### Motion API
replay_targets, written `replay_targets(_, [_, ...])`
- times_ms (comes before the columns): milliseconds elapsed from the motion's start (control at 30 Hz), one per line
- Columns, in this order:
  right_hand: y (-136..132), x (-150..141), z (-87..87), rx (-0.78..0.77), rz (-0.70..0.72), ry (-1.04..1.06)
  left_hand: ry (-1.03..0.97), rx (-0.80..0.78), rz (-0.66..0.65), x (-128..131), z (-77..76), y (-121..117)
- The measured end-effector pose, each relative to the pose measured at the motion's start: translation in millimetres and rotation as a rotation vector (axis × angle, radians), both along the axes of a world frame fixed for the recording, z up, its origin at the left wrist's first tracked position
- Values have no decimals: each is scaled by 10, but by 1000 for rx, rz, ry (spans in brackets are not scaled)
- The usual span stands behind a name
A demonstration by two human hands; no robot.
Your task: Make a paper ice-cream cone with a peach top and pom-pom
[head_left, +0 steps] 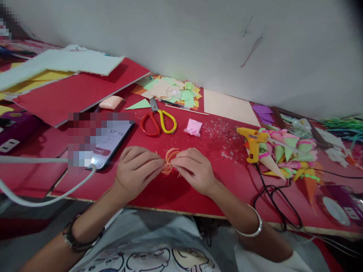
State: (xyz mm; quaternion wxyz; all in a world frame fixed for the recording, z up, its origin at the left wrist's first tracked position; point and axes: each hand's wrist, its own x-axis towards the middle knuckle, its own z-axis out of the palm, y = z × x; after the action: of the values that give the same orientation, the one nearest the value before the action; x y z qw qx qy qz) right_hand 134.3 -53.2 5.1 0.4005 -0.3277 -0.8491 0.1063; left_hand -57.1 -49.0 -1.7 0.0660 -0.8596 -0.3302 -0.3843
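Left hand (136, 170), right hand (195, 168): fingertips pinching orange curled-strip piece (168, 164); likely light, flimsy, easily creased; best held at gathered centre.

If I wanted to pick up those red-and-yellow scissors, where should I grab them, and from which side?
Probably take the scissors by their handle loops, coming from the near side of the table: they lie with the loops facing that way, while the metal blades point toward the wall and the paper scraps.
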Motion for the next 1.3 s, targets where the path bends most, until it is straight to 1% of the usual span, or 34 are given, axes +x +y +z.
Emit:
replay_targets(133, [-3,-10,-1,-9,4,19,13,-11,4,1,-9,-5])
replay_targets(233, [4,1,9,-28,-2,30,59,-56,-19,-31,10,-8])
replay_targets(300, [18,17,14,-53,-23,55,59,-108,7,-100,32,18])
replay_targets(333, [26,24,15,-68,-33,72,38,-133,58,-153,38,44])
replay_targets(400, [42,34,10,-99,-47,95,-2,-172,232,-286,28,125])
replay_targets(433, [48,34,4,-111,-48,95,9,-189,342,-359,10,174])
replay_targets(467, [52,32,-2,-117,-47,89,69,-227,433,-429,-15,224])
replay_targets(500, [53,29,-9,-120,-46,81,123,-255,487,-489,-43,269])
replay_targets(533, [53,24,-14,-124,-46,73,185,-289,489,-533,-68,305])
replay_targets(567, [51,19,-19,-128,-48,69,238,-312,480,-556,-85,326])
replay_targets(633, [47,12,-23,-133,-52,68,261,-300,472,-524,-84,319])
replay_targets(667, [45,10,-23,-135,-54,69,251,-297,446,-472,-65,291])
replay_targets(700, [44,8,-22,-138,-57,68,190,-281,429,-401,-38,250])
replay_targets(767, [45,6,-20,-146,-62,60,129,-324,254,-236,21,152])
replay_targets(800, [46,4,-21,-151,-65,50,145,-367,182,-157,42,104])
replay_targets(833, [48,3,-24,-154,-68,38,150,-374,117,-87,54,63])
replay_targets(867, [51,2,-29,-156,-69,23,151,-372,83,-32,54,32])
replay_targets(933, [56,0,-43,-158,-67,-12,133,-353,77,31,28,0])
replay_targets(1000, [61,1,-61,-176,-56,-49,95,-328,101,44,-15,-1])
replay_targets(1133, [58,1,-87,-270,-14,-92,71,-277,85,20,-84,20])
replay_targets(1200, [49,-2,-85,-322,6,-85,68,-257,63,14,-101,21])
replay_targets(1300, [39,-3,-54,-420,51,-3,67,-251,44,12,-113,17])
